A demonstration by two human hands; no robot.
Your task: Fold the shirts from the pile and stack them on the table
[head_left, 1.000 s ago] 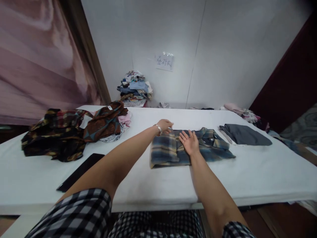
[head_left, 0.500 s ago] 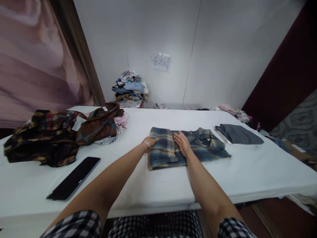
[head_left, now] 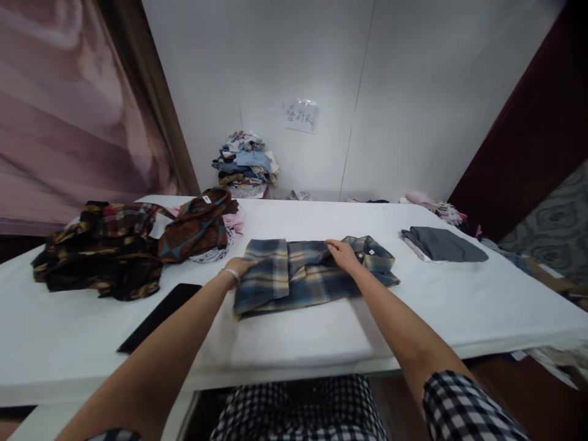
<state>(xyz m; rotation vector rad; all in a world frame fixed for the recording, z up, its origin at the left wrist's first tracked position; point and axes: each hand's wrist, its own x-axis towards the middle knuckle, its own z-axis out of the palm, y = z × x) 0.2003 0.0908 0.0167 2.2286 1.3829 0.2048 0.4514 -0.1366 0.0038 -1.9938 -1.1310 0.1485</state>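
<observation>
A blue, grey and tan plaid shirt (head_left: 307, 272) lies partly folded on the white-covered table, its collar towards the right and a folded-over flap at its left. My left hand (head_left: 239, 267) grips the shirt's left folded edge, the thumb on top and the fingers hidden beneath the cloth. Near the collar, my right hand (head_left: 343, 252) has its fingers drawn together on the shirt's upper side, pinching the fabric.
Left on the table (head_left: 413, 306) are dark patterned shirts (head_left: 105, 251), a brown patterned garment (head_left: 195, 229) and a black phone-like slab (head_left: 158, 315). Folded grey clothing (head_left: 443, 244) lies right. A clothes stack (head_left: 245, 160) stands behind, below a paper sign (head_left: 300, 116).
The plaid shirt has shifted left, with my left hand at its folded edge. My right hand has gone from lying flat beside the flap to pinching the cloth nearer the collar.
</observation>
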